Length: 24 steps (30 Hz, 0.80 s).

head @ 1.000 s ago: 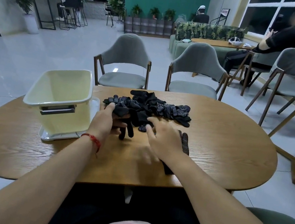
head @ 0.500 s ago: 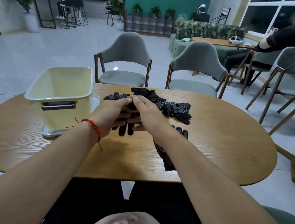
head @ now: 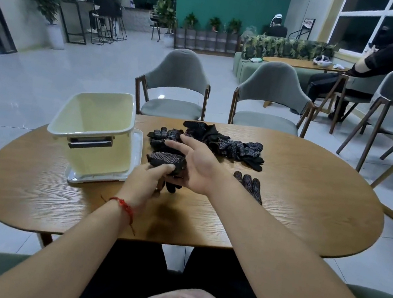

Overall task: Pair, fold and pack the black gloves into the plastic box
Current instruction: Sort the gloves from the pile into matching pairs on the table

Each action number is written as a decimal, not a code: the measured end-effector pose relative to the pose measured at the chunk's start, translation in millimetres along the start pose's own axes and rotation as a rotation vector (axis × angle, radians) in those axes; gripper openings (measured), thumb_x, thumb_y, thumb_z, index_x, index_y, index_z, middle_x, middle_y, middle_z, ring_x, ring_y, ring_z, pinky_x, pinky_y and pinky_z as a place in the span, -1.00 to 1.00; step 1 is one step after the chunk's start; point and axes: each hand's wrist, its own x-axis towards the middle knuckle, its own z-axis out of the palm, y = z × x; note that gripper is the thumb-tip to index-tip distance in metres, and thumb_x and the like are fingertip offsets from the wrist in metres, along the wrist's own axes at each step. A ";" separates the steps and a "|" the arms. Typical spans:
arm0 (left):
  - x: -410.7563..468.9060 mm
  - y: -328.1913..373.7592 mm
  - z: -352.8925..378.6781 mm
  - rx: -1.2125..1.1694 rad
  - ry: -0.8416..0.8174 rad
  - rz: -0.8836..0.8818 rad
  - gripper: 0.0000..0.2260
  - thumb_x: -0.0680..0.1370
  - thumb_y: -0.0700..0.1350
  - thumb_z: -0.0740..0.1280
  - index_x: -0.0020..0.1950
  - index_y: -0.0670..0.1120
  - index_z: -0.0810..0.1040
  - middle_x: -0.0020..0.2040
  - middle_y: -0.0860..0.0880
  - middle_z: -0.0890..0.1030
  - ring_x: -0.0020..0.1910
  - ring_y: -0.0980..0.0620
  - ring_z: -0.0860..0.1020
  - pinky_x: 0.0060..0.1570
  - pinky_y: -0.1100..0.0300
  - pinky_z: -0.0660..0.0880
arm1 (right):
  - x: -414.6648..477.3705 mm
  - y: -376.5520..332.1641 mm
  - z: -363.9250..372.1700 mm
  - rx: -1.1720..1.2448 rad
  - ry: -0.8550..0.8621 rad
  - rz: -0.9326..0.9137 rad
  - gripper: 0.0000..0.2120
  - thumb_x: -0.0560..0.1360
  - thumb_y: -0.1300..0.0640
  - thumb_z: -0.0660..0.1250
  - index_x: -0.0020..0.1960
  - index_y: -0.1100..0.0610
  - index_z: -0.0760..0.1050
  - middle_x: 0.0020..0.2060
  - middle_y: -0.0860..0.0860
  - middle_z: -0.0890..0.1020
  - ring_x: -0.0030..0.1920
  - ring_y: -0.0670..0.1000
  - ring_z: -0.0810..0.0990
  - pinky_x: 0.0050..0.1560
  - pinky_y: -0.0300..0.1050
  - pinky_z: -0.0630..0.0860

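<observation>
Fold in hand: black glove point(head: 166, 159) is pinched by left hand point(head: 146, 179) and backed by flat, spread right hand point(head: 197, 167), just right of plastic box point(head: 100, 156). Edges should probably be squared before pressing. Spare glove point(head: 249, 183) is left on table point(head: 310, 207).

A person sits at an oval wooden surface point(head: 310, 207). The left hand point(head: 147, 179), with a red string point(head: 125, 205) at its wrist, pinches the near edge of a folded black glove point(head: 166, 158). The right hand point(head: 199, 166), its fingers point(head: 178, 144) stretched out, lies against the glove's right side. A pile of black gloves point(head: 232, 145) lies behind the hands, and a single glove point(head: 249, 185) lies flat beside the right wrist. An open-topped pale yellow plastic box point(head: 94, 131) stands to the left on a white tray point(head: 134, 162).
</observation>
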 end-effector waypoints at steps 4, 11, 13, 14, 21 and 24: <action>-7.9 -28.0 1.7 -0.060 -0.100 -0.064 -0.82 0.52 0.01 0.52 -0.15 -0.09 0.69 -0.31 -0.04 0.56 -0.38 0.03 0.44 -0.36 0.17 0.31 | 11.3 7.4 -8.4 0.172 0.019 -0.027 -0.52 0.67 -0.22 0.23 0.43 0.03 0.59 0.32 0.22 0.68 0.30 0.30 0.67 0.15 0.17 0.66; -25.5 -34.8 -12.2 0.498 -0.242 -0.056 -0.49 0.61 0.23 0.37 -0.25 -0.17 0.75 -0.45 -0.04 0.58 -0.54 0.04 0.43 -0.49 0.27 0.36 | 24.7 21.3 -25.8 0.138 0.046 -0.054 -0.61 0.69 -0.12 0.28 0.44 0.01 0.57 0.38 0.19 0.63 0.34 0.24 0.65 0.39 0.25 0.54; -23.7 -32.8 -18.4 0.723 -0.285 -0.044 -0.43 0.62 0.28 0.31 -0.31 -0.13 0.75 -0.48 -0.04 0.60 -0.56 0.06 0.45 -0.45 0.27 0.41 | 29.7 26.3 -25.4 0.043 0.035 -0.039 -0.66 0.60 0.00 0.41 0.36 -0.04 0.61 0.40 0.14 0.63 0.35 0.20 0.64 0.42 0.22 0.53; -20.9 -34.4 -22.0 0.807 -0.265 -0.017 -0.41 0.62 0.30 0.29 -0.33 -0.13 0.73 -0.49 -0.04 0.61 -0.57 0.06 0.47 -0.43 0.25 0.44 | 34.6 30.5 -26.1 -0.012 0.029 -0.022 -0.60 0.50 0.06 0.48 0.33 -0.10 0.63 0.45 0.13 0.59 0.41 0.19 0.59 0.49 0.23 0.48; 4.7 -53.5 -7.7 1.013 0.195 0.569 -0.71 0.60 0.16 0.21 0.14 0.05 0.60 0.09 0.03 0.62 0.10 -0.04 0.56 0.07 0.01 0.55 | 48.8 53.5 -30.5 -0.131 0.043 -0.031 -0.29 0.42 0.39 0.30 0.45 -0.15 0.58 0.53 0.10 0.48 0.54 0.17 0.42 0.53 0.16 0.43; 23.4 -70.4 6.7 1.014 0.030 0.564 -0.45 0.63 0.21 0.17 0.55 -0.03 0.39 0.53 -0.05 0.44 0.54 -0.08 0.35 0.50 -0.06 0.33 | 42.4 55.6 -30.2 -0.231 0.059 -0.057 -0.30 0.54 0.48 0.22 0.53 -0.07 0.51 0.48 0.11 0.52 0.44 0.09 0.49 0.27 -0.12 0.51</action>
